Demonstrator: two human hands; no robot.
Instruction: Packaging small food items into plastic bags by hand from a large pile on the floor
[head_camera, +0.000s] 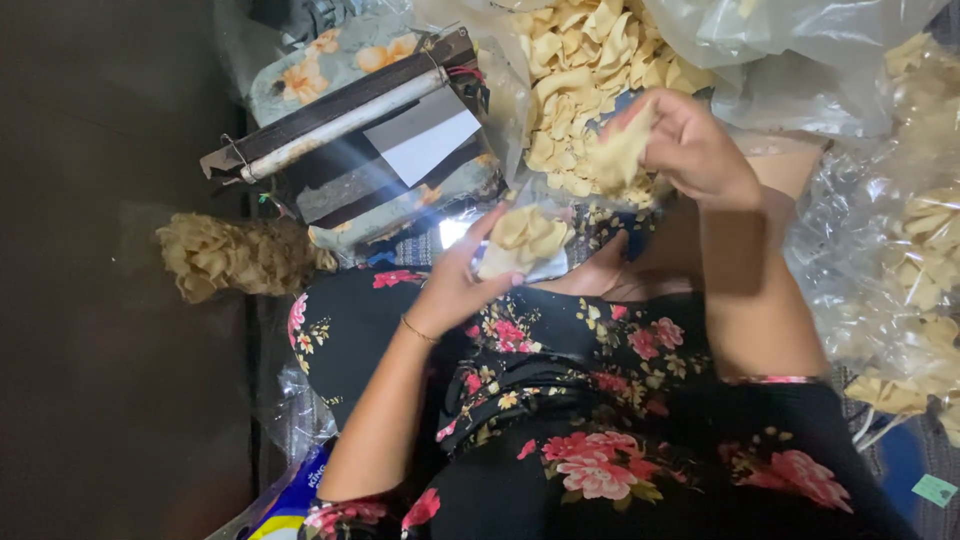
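Left hand (455, 285) closed around a small clear plastic bag (525, 248) half full of pale yellow curled crackers, held just above the lap in the black floral dress (590, 400). Right hand (690, 145) cupped around a clump of the same crackers, fingers curled, lifted over the big open clear sack of crackers (590, 60). Best done by keeping the bag mouth spread wide and upright, dropping the handful straight in. Bar-type sealing device (350, 125) near, beyond the left hand.

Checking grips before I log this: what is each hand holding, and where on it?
Left hand holds a small clear bag of crackers from below. Right hand pinches a handful of crackers in its fingertips.
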